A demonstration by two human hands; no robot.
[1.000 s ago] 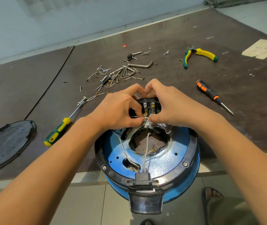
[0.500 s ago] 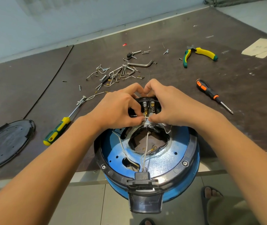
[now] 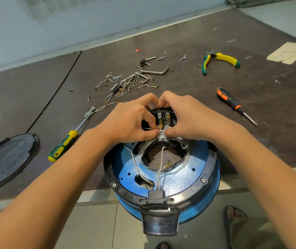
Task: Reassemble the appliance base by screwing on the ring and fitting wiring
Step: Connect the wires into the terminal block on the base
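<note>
Head view: blue appliance base (image 3: 179,178), underside up, overhanging the near edge of the surface (image 3: 269,126); both hands at its far side.
Black ring (image 3: 214,159) seated on the base rim, screw heads showing near left and near right. Left hand (image 3: 131,121) and right hand (image 3: 188,115), each grip narrow, pinching the white wiring (image 3: 158,169) where it meets the terminal block (image 3: 163,117). Left: green-yellow screwdriver (image 3: 62,146), black cover plate (image 3: 8,162). Far centre: loose screws and fittings (image 3: 132,79). Right: orange-black screwdriver (image 3: 233,103); far right: pliers (image 3: 221,60).
</note>
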